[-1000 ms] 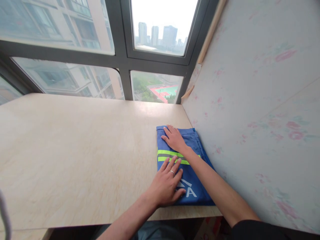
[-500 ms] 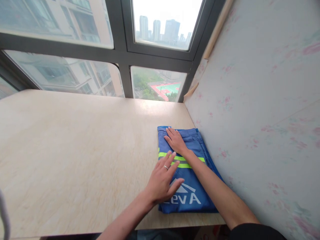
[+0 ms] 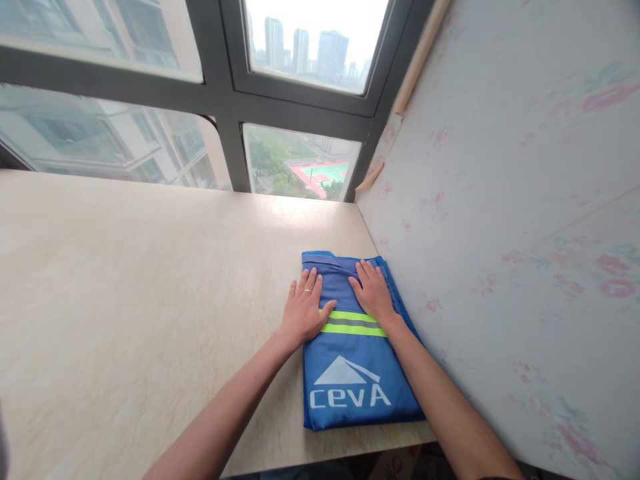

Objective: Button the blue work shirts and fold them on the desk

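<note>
A folded blue work garment (image 3: 350, 363) lies flat on the pale marbled ledge, close to the wall. Across it runs a yellow-green and grey reflective stripe, with white "ceva" lettering and a roof-like logo below. My left hand (image 3: 305, 308), a ring on one finger, rests on the garment's left edge with fingers spread and palm down. On the upper right part my right hand (image 3: 373, 293) lies flat, fingers stretched out. Both hands touch the cloth without gripping it. Its lower layers are hidden under the top fold.
The ledge (image 3: 150, 300) stretches away to the left. A papered wall (image 3: 500, 200) with pink flowers rises right beside the garment. At the back stands a dark window frame (image 3: 300, 107), with torn wallpaper (image 3: 370, 179) at its corner. The ledge's front edge is just below the garment.
My left hand has come down from above the garment onto its left edge. My right hand has slid across the cloth to the right. The view has shifted slightly.
</note>
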Demonstrator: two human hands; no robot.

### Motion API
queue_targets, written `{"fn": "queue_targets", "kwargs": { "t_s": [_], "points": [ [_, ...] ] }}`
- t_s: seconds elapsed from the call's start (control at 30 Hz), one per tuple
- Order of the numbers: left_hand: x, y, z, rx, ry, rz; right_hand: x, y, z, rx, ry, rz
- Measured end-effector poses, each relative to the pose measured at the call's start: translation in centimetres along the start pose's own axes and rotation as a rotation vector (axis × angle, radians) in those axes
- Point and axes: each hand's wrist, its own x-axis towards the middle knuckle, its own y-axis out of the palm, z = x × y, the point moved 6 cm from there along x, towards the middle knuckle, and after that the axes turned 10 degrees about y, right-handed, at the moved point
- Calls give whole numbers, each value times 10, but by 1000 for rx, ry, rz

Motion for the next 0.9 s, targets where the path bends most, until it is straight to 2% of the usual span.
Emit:
{"fn": "queue_targets", "kwargs": {
  "t_s": [0.23, 0.37, 0.47, 0.6, 0.7, 0.8, 0.9],
  "points": [
    [-2, 1, 11, -66, -79, -80, 3, 3, -2, -6, -9, 27],
    [-10, -5, 19, -115, -30, -139, 2, 3, -2, -20, -8, 29],
    [-23, -15, 33, -173, -9, -212, 3, 3, 0, -69, 2, 62],
    [-49, -31, 67, -276, -27, -359, 2, -4, 15, -164, 84, 109],
    [-72, -43, 100, -347, -85, -481, -11, -18, 53, -103, 154, 72],
    [-99, -58, 132, -417, -189, -611, -39, -27, 126, 210, 29, 18],
    [-128, -75, 159, -496, -293, -721, -70, -17, 200, 606, -78, 99]
  ]
}}
